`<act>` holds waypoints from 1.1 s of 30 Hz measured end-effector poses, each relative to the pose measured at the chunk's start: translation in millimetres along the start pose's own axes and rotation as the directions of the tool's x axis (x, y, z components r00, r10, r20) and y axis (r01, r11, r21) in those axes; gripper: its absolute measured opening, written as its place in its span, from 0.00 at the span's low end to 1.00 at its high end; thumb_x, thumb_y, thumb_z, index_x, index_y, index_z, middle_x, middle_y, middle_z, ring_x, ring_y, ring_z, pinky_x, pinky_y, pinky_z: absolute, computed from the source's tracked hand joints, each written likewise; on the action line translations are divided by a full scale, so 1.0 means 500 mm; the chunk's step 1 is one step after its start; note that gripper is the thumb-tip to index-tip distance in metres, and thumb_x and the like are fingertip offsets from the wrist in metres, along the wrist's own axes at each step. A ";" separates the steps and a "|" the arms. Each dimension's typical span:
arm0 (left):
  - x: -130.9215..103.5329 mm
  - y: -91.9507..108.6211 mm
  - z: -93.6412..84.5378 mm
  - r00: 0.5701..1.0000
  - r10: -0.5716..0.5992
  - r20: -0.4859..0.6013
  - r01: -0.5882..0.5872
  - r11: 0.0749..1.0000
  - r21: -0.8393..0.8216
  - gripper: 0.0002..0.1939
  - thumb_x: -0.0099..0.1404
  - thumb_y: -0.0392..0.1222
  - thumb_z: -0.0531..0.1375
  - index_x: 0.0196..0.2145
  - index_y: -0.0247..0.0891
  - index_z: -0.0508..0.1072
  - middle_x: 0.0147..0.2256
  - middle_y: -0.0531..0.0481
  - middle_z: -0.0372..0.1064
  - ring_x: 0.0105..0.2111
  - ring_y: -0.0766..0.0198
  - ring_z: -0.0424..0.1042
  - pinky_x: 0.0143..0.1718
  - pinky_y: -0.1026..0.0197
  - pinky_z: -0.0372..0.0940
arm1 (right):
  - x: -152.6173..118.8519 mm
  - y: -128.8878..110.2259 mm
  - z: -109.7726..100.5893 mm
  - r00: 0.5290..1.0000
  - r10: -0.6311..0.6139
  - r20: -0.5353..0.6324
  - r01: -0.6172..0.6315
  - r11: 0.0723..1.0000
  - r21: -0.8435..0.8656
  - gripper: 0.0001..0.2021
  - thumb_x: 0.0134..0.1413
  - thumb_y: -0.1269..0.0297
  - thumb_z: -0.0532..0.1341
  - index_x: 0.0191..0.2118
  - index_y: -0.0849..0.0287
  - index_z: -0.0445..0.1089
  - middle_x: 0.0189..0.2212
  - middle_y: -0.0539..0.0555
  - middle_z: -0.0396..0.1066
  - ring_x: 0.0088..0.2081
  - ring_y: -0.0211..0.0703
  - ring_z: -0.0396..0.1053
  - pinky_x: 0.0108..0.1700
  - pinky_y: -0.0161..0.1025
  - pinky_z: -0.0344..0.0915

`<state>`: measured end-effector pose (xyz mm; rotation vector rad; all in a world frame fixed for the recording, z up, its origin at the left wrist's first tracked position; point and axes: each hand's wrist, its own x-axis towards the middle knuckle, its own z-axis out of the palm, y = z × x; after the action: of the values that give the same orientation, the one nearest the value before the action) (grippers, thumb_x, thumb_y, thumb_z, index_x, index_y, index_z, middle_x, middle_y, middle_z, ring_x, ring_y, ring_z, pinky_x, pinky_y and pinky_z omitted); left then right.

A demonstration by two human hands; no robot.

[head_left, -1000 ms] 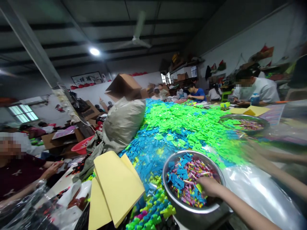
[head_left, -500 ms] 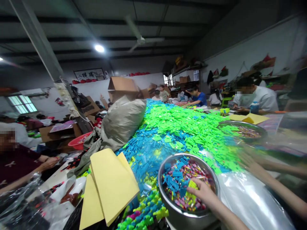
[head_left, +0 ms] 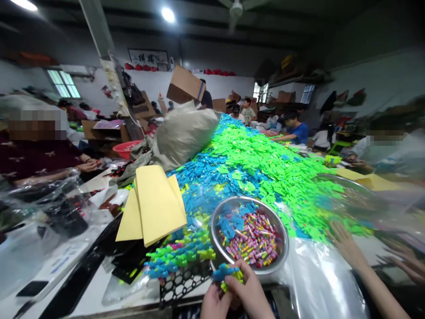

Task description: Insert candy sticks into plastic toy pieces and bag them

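My left hand [head_left: 215,302] and my right hand [head_left: 249,287] meet at the near edge of the table, just below the bowl. Both are closed, with a small blue plastic toy piece [head_left: 223,271] and a yellow-green plastic toy piece [head_left: 236,277] pinched between them; the fingers partly cover both. Right above, a round steel bowl [head_left: 284,252] contains blue pieces and many small pink and yellow capsule-like pieces [head_left: 254,239]. Beside my left hand lies a black honeycomb-patterned basket [head_left: 181,283], next to rows of blue and green toy pieces [head_left: 186,250].
A big heap of green and blue pieces [head_left: 252,155] fills the table beyond the bowl. Yellow cardboard sheets [head_left: 161,204] and a grey sack [head_left: 186,130] are on the left. At right, a co-worker's hands [head_left: 347,243] reach over a clear plastic bag [head_left: 323,274].
My right hand has come out of the bowl toward me with the yellow-green piece. My left hand has entered the view beside it. The camera has tilted down and turned left.
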<state>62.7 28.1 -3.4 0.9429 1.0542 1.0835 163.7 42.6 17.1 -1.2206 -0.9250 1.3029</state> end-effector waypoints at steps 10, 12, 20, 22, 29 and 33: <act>0.008 0.051 -0.002 0.999 0.018 0.040 -0.027 0.974 0.224 0.18 0.53 0.50 0.59 0.38 0.36 0.70 0.31 0.49 0.71 0.29 0.62 0.69 0.30 0.63 0.64 | 0.020 -0.038 -0.052 1.000 -0.003 0.007 0.002 0.982 0.191 0.15 0.40 0.57 0.64 0.35 0.59 0.68 0.30 0.52 0.71 0.33 0.42 0.68 0.38 0.39 0.63; 0.010 0.053 -0.006 1.000 0.022 -0.006 -0.020 0.974 0.225 0.17 0.53 0.49 0.59 0.37 0.36 0.70 0.32 0.49 0.71 0.31 0.62 0.69 0.32 0.63 0.64 | 0.026 -0.039 -0.064 0.997 0.033 -0.068 -0.017 0.974 0.227 0.15 0.41 0.57 0.64 0.35 0.59 0.66 0.28 0.50 0.70 0.30 0.39 0.67 0.35 0.36 0.62; 0.003 0.082 0.002 0.989 -0.098 -0.115 0.114 0.983 0.142 0.21 0.49 0.47 0.62 0.39 0.35 0.68 0.29 0.51 0.70 0.22 0.67 0.67 0.25 0.66 0.62 | 0.020 -0.037 -0.102 0.979 0.105 -0.175 -0.057 0.964 0.259 0.21 0.39 0.57 0.65 0.42 0.56 0.64 0.26 0.45 0.68 0.23 0.32 0.63 0.26 0.31 0.59; 0.002 0.084 0.003 0.990 -0.097 -0.103 0.109 0.987 0.118 0.21 0.48 0.45 0.63 0.40 0.35 0.67 0.31 0.50 0.71 0.23 0.67 0.68 0.26 0.65 0.63 | 0.017 -0.035 -0.104 0.984 0.076 -0.161 -0.038 0.973 0.228 0.20 0.41 0.57 0.65 0.42 0.55 0.65 0.27 0.46 0.68 0.24 0.33 0.63 0.28 0.31 0.60; -0.009 0.069 0.002 0.993 -0.103 -0.058 0.100 0.994 -0.053 0.21 0.45 0.41 0.67 0.38 0.38 0.69 0.35 0.50 0.72 0.31 0.65 0.71 0.36 0.63 0.65 | -0.006 -0.048 -0.076 0.993 0.030 0.111 -0.028 0.999 -0.022 0.16 0.44 0.55 0.62 0.38 0.59 0.69 0.30 0.52 0.71 0.34 0.43 0.67 0.38 0.39 0.63; -0.016 0.060 0.001 0.980 -0.185 -0.075 0.174 0.976 -0.133 0.23 0.45 0.42 0.67 0.40 0.37 0.69 0.31 0.50 0.73 0.28 0.66 0.71 0.33 0.64 0.65 | -0.005 -0.064 -0.092 0.908 -0.072 0.413 0.229 0.911 -0.343 0.12 0.49 0.56 0.59 0.35 0.57 0.73 0.32 0.52 0.73 0.36 0.44 0.67 0.41 0.40 0.61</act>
<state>55.5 26.6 26.5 0.6903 1.1069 1.0345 214.6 38.7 40.7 -1.1637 -1.6003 1.2983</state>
